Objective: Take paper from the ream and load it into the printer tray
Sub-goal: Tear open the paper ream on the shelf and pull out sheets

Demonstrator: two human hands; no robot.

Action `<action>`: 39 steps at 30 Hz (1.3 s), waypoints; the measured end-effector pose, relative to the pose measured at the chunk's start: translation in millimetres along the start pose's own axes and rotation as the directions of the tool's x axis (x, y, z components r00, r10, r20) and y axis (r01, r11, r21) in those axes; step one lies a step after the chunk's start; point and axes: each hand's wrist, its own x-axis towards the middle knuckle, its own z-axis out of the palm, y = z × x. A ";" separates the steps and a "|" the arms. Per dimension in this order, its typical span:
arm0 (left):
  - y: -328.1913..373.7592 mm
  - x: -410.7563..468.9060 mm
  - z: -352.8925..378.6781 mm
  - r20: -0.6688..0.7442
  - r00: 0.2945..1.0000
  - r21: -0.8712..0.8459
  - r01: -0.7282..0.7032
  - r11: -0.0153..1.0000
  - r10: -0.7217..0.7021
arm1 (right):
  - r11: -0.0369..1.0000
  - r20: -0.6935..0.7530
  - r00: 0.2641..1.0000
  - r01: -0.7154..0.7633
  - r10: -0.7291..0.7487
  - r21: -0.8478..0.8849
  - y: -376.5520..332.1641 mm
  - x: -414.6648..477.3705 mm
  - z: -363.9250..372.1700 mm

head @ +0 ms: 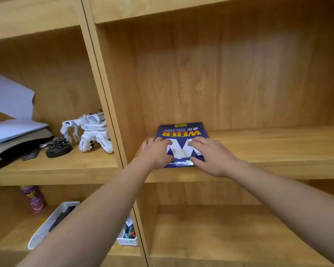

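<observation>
So it's a big light-wood shelving unit (258,74), and the thing that matters sits on its middle shelf board (278,147): a flat blue-wrapped ream of copy paper with yellow lettering (182,132), tucked toward the left wall of that bay. Long axis runs front to back, short end facing the person, near edge right at the shelf lip. Both hands are on top of its near half, left hand (156,153) over the left corner, right hand (210,155) over the right side, about equally close. Fingers (198,143) lie spread and flat on the wrapper, not clamped on anything yet. My guess is the pack slides straight out toward the body. No printer in sight.
</observation>
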 end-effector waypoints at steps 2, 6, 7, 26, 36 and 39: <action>1.5 5.5 1.4 0.014 1.000 -0.016 -0.007 1.000 0.007 | 0.998 0.010 1.000 -0.017 0.017 0.059 5.2 7.9 5.8; -4.5 20.0 4.9 0.086 0.996 -0.109 -0.002 0.994 0.011 | 0.991 0.107 0.992 -0.085 0.074 0.106 9.2 25.9 12.2; -6.2 24.6 4.2 0.100 0.995 -0.129 0.009 0.992 0.004 | 0.986 0.122 0.988 -0.110 0.094 0.129 10.6 31.3 11.7; -10.4 77.0 7.5 0.267 0.952 -0.147 -0.113 0.983 0.150 | 0.934 0.436 0.869 -0.325 0.232 0.150 5.0 98.7 9.4; -7.9 88.2 12.2 0.260 0.958 -0.160 -0.083 0.984 0.122 | 0.915 0.471 0.830 -0.389 0.298 0.108 4.2 111.2 11.6; -9.0 92.6 11.9 0.257 0.960 -0.152 -0.077 0.985 0.114 | 0.906 0.455 0.832 -0.408 0.317 0.115 4.3 112.5 16.4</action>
